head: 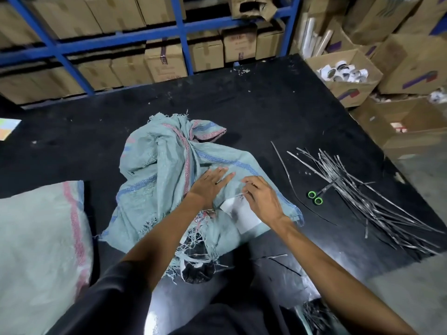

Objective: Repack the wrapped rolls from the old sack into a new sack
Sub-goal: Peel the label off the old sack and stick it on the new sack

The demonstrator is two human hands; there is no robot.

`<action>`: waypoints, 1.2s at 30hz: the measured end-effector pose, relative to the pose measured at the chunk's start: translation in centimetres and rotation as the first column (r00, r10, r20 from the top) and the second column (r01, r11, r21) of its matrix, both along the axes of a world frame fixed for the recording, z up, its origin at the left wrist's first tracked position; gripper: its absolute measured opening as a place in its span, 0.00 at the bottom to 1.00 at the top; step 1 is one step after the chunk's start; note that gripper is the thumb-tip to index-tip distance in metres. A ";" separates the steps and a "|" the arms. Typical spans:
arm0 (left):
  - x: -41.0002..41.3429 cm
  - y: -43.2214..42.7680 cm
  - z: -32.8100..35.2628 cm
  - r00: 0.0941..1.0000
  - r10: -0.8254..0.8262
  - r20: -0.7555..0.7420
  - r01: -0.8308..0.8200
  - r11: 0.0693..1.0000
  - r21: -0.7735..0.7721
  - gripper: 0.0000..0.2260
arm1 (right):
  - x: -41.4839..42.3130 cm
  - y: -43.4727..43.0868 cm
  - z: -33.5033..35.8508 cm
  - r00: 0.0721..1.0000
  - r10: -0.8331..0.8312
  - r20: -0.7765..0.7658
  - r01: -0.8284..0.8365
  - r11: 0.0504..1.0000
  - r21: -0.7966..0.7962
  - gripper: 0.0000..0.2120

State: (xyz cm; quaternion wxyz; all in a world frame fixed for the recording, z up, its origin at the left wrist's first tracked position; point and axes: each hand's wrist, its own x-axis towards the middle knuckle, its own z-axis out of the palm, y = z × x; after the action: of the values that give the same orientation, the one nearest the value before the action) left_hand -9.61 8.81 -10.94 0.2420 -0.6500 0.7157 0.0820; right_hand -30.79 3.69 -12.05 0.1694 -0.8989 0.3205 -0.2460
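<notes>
Left hand [210, 183]: flat, fingers straight, pressing the frayed woven sack [157, 165]. Right hand [261, 199]: pinching a white paper slip [244, 215] lying on that sack. Sack: crumpled, mid black bench [266, 105]. Right: green-handled scissors [319, 195], strip bundle [362, 197]. Left: filled sack [36, 238]. Behind: blue racking [182, 32], cartons [164, 61].

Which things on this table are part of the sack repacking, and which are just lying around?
Job: crumpled woven sack, pressed by left hand; white label, pinched by right hand; filled sack at left.
Lying about: green-handled scissors; bundle of shiny strips.
</notes>
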 end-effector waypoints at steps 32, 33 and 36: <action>4.0 23.9 10.1 -0.308 0.085 -0.948 -0.918 0.236 0.319 0.16 | 14.5 11.1 13.4 0.977 0.177 0.118 -0.212 0.760 0.615 0.25; 4.7 25.3 10.0 -0.317 0.065 -0.946 -0.927 0.192 0.324 0.17 | 15.9 12.4 12.8 0.973 0.191 0.130 -0.229 0.734 0.639 0.25; 8.0 29.5 9.8 -0.253 0.078 -0.964 -0.959 0.113 0.261 0.15 | 20.6 16.9 11.0 0.971 0.215 0.109 -0.235 0.741 0.629 0.23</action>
State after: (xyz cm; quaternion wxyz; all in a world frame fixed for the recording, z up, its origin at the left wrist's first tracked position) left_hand -1.65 38.34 -1.17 -0.5899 -0.7447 0.1570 0.2698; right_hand -10.15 20.61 -1.09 0.4969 -0.8164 0.2716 -0.1136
